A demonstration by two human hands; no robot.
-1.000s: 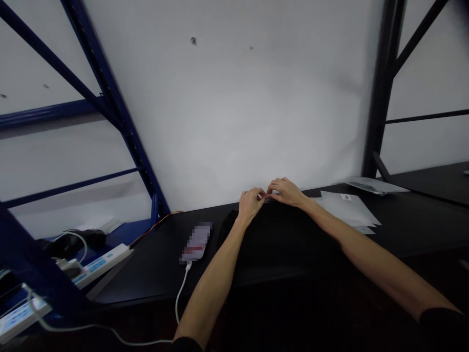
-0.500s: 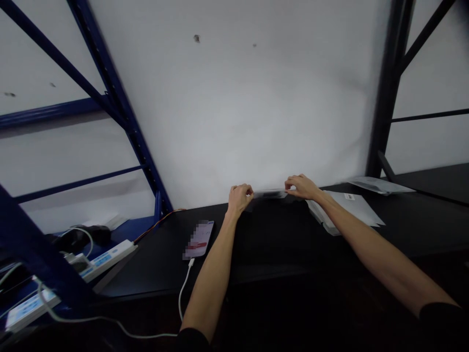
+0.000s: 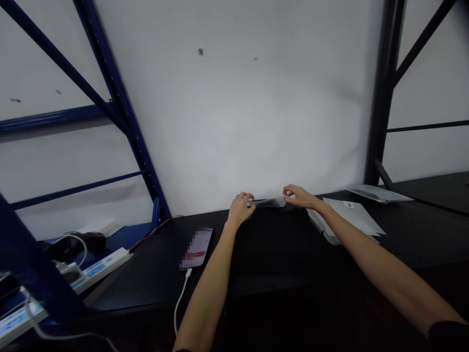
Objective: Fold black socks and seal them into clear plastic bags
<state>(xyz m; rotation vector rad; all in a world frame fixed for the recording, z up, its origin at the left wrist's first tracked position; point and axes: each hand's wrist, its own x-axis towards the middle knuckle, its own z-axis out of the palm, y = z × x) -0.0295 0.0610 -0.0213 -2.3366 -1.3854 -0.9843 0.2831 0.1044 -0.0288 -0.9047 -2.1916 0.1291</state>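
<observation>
A thin, pale, partly see-through plastic bag (image 3: pixel 270 202) is stretched between my hands at the back of the black tabletop, close to the wall. My left hand (image 3: pixel 241 209) pinches its left end, thumb and fingers closed together. At the other end, my right hand (image 3: pixel 297 196) grips the bag's right corner between thumb and fingertips. A dark slit or edge shows along its top; what is inside cannot be made out. Right of it, partly under my right forearm, lies a stack of white envelope-like sheets (image 3: pixel 353 217) with a small label on top.
A phone (image 3: pixel 198 248) on a white cable lies left of my left forearm. Another clear bag (image 3: pixel 381 194) rests at the back right. Blue rack posts (image 3: pixel 128 117) and a power strip (image 3: pixel 100 268) stand left; a black post (image 3: pixel 381 102) rises right.
The bag's near face has tilted more into sight, and a dark edge now shows along its top. Both hands still hold its ends. The whole view has shifted slightly.
</observation>
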